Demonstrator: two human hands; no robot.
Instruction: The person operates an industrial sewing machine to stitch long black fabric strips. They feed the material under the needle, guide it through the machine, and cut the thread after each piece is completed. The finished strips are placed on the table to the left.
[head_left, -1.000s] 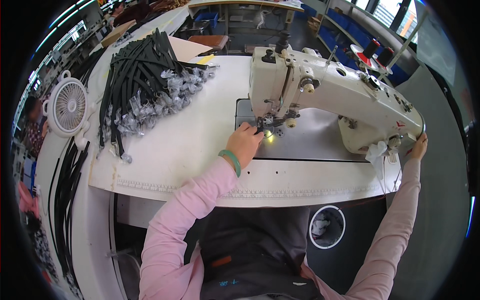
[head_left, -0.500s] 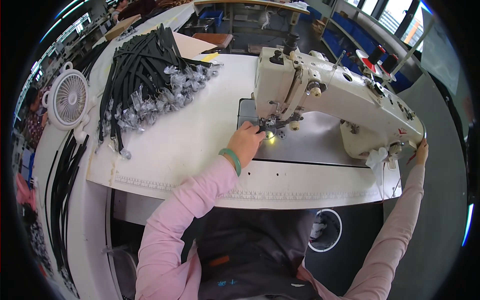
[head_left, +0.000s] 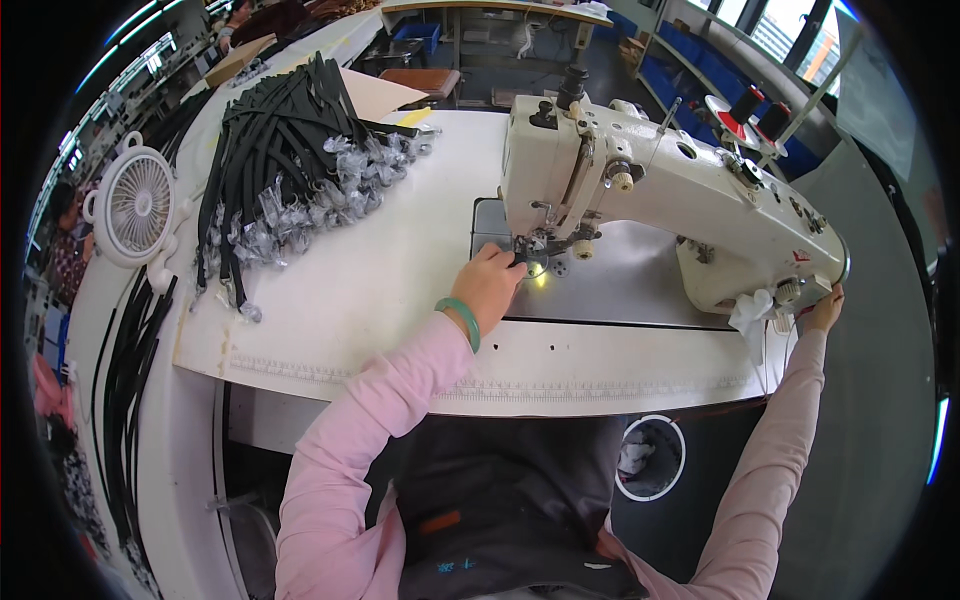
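Observation:
A white sewing machine [head_left: 690,170] stands on the table, its lamp lighting the needle area. My left hand [head_left: 486,286], with a green bangle on the wrist, is beside the presser foot [head_left: 533,246]. Its fingers are closed on a small black piece [head_left: 518,260], mostly hidden by fingers and foot. At the machine's right end my right hand [head_left: 824,312] is curled against the lower part of the handwheel [head_left: 846,268]; some of its fingers are behind the machine. A heap of black straps [head_left: 285,130] with clear plastic-wrapped ends lies left of the machine.
A small white fan [head_left: 140,200] stands at the left, above more black straps [head_left: 125,400] hanging there. Thread cones [head_left: 748,105] stand behind the machine. White cloth [head_left: 750,312] hangs by its right end. Below the table edge is a round bin [head_left: 650,458].
My right hand has moved down and slightly left along the machine's right end. My left hand stays by the presser foot. The whole view has shifted slightly.

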